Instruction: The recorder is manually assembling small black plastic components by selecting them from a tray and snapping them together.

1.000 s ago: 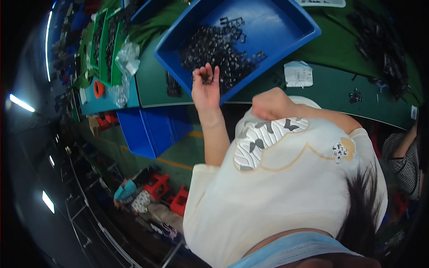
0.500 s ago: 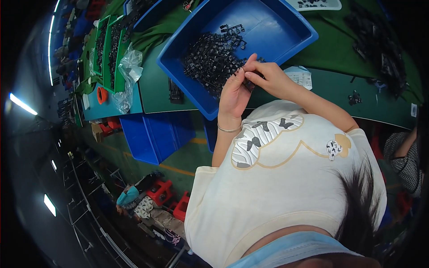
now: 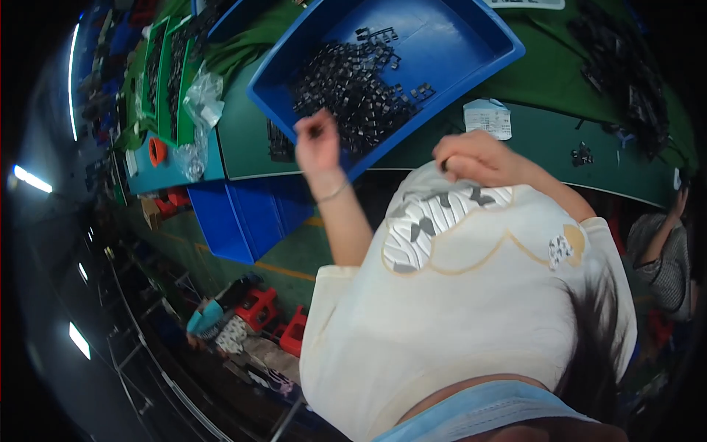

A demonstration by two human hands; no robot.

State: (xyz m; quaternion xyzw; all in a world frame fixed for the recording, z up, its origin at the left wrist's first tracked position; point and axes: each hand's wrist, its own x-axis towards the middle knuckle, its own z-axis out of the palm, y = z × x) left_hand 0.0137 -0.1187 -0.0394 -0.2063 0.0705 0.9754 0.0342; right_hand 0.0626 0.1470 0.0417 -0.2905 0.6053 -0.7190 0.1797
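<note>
Green table (image 3: 574, 140) carries a blue tray (image 3: 471, 37) heaped with small black parts (image 3: 353, 88). Left hand (image 3: 318, 144) pinches one part at the near rim; right hand (image 3: 475, 155), fingers curled, contents hidden. Risk: pinched piece slipping, falling off the edge to the floor.

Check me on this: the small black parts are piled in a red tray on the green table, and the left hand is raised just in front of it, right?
Not quite: the head view shows the tray is blue, not red. The black parts are piled in it on the green table, with the left hand raised just in front.
</note>
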